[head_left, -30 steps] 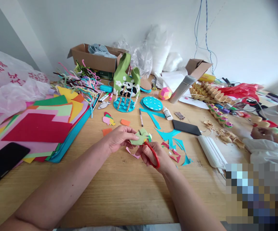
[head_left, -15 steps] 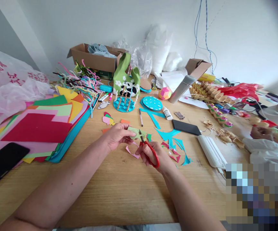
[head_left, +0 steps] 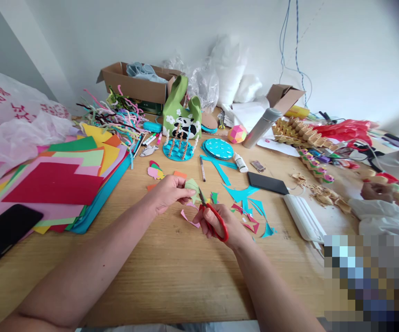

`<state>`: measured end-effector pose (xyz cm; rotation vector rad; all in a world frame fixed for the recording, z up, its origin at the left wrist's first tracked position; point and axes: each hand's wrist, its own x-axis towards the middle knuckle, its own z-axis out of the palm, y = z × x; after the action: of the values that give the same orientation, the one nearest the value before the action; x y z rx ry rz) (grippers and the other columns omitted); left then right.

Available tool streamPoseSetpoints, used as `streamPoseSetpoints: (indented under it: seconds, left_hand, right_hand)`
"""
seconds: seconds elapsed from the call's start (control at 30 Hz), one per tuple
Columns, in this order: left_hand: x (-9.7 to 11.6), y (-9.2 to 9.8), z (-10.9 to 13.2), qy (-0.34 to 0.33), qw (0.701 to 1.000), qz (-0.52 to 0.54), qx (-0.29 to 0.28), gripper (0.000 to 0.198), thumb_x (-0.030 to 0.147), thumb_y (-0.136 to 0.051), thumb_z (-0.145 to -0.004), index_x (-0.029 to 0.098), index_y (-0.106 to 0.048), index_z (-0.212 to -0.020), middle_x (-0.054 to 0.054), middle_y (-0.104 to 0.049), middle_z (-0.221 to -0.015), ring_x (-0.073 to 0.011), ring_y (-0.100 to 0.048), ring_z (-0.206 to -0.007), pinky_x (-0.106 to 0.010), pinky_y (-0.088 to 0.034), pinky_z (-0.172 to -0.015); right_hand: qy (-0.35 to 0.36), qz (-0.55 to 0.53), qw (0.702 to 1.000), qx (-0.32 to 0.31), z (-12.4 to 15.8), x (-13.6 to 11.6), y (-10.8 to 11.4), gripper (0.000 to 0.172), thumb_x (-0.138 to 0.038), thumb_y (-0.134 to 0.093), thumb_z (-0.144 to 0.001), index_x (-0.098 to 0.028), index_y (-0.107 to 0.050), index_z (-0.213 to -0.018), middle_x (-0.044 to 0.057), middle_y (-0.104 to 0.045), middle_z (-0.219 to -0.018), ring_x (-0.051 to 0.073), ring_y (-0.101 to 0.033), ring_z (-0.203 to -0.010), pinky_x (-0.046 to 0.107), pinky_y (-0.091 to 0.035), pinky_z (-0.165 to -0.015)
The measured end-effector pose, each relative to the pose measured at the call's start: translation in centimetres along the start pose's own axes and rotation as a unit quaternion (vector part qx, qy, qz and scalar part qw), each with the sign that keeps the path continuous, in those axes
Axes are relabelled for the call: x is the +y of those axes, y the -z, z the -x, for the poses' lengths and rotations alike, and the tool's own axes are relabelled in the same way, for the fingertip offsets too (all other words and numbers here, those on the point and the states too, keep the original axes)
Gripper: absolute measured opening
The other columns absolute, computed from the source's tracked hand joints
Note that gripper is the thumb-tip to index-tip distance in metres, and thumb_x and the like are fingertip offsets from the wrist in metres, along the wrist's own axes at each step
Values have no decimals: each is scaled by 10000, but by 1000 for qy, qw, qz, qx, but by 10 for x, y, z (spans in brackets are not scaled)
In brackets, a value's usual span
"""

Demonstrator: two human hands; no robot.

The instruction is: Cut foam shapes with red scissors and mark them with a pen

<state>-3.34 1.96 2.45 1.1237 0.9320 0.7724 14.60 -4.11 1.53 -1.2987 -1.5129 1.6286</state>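
My left hand (head_left: 167,194) pinches a small light-green paper piece (head_left: 193,187) just above the wooden table (head_left: 171,272). My right hand (head_left: 222,226) grips red-handled scissors (head_left: 213,216), fingers through the loops. The scissor blades point up and touch the right edge of the green piece. Pink and teal paper scraps (head_left: 251,213) lie on the table around both hands.
A stack of coloured paper sheets (head_left: 61,184) and a black phone (head_left: 2,233) lie at left. Pipe cleaners (head_left: 116,115), a panda bag (head_left: 181,117), teal discs (head_left: 218,148), a glue bottle (head_left: 240,162), a black pad (head_left: 266,183) and cardboard boxes sit beyond. Another person's hands (head_left: 386,191) work at right.
My left hand has turned the green piece and lifted it slightly up and left. The scissors moved from under the piece to its right edge, blades pointing up.
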Motion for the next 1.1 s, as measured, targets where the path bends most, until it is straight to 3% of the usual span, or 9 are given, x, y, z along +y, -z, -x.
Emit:
streamPoseSetpoints:
  seconds: [0.43, 1.1]
  left_hand:
    - [3, 3, 2, -24, 996, -82, -35, 145, 261, -658, -661, 125, -616, -631, 6, -556, -578, -86, -444, -532, -223, -334, -510]
    - [4, 3, 1, -19, 994, -100, -41, 145, 262, -642, -669, 126, -608, -633, 12, -538, -580, -83, -441, -535, -223, -341, -512]
  right_hand:
    - [-6, 16, 1000, -15, 1, -1, 0, 619, -737, -557, -710, -120, -602, -715, 20, -556, -513, 89, -484, -422, 196, -310, -390]
    - [-13, 33, 999, -20, 1, 0, 1, 515, -640, -637, -704, -141, -540, -625, 25, -569, -531, 94, -501, -440, 189, -312, -394]
